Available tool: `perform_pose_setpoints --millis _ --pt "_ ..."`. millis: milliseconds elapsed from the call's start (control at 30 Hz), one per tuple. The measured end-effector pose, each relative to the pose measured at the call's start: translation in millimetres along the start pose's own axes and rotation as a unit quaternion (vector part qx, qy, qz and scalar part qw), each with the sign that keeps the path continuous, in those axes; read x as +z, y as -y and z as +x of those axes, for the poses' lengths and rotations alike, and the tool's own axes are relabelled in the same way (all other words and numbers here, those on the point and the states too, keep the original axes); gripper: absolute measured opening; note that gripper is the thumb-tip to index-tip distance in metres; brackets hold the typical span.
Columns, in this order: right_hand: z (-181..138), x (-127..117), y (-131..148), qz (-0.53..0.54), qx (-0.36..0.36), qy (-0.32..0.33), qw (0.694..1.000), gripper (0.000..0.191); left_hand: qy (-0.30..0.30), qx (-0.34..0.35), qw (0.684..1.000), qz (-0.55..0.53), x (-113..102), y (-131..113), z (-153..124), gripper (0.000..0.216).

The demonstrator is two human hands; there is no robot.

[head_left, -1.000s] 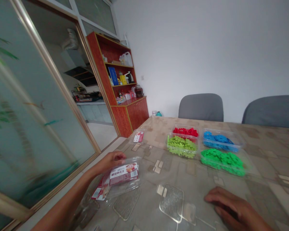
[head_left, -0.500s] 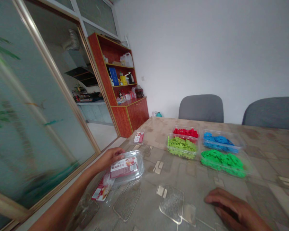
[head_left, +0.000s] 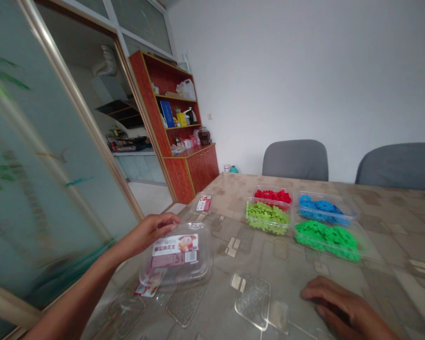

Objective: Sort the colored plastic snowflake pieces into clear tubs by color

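My left hand [head_left: 147, 233] grips the far left edge of a clear plastic lid with a red and white label [head_left: 177, 252], held level just above the table [head_left: 233, 302]. Under it lies another clear lid with a label [head_left: 147, 288]. My right hand [head_left: 340, 309] rests palm down on the table at the lower right, fingers flat and holding nothing. Further back stand clear trays of red pieces [head_left: 272, 194], lime pieces [head_left: 267, 216], blue pieces [head_left: 320, 206] and green pieces [head_left: 327, 233].
A third labelled lid [head_left: 203, 202] lies near the table's far left edge. Two grey chairs [head_left: 295, 158] stand behind the table. A red wooden cabinet [head_left: 177, 127] and a sliding glass door [head_left: 38, 179] are at the left.
My left hand has lifted the labelled lid off the stack and turned it level, label up. My right hand has stayed still.
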State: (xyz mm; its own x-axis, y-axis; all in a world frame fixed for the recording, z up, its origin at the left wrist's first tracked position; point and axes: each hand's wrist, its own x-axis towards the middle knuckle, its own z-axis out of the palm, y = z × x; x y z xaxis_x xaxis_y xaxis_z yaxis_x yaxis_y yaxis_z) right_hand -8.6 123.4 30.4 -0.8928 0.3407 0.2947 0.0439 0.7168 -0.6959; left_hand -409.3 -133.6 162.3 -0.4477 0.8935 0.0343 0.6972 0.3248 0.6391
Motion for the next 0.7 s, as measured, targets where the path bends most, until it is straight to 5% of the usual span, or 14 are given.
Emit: perform_pose_setpoints --millis 400,700 --pt "1 0 4 0.023 0.021 0.011 0.999 0.022 0.050 0.166 0.984 0.044 37 -69 10 0.027" --pt "11 -7 15 0.071 0.104 -0.005 0.992 0.023 0.080 0.142 0.985 -0.056 63 -70 49 0.034"
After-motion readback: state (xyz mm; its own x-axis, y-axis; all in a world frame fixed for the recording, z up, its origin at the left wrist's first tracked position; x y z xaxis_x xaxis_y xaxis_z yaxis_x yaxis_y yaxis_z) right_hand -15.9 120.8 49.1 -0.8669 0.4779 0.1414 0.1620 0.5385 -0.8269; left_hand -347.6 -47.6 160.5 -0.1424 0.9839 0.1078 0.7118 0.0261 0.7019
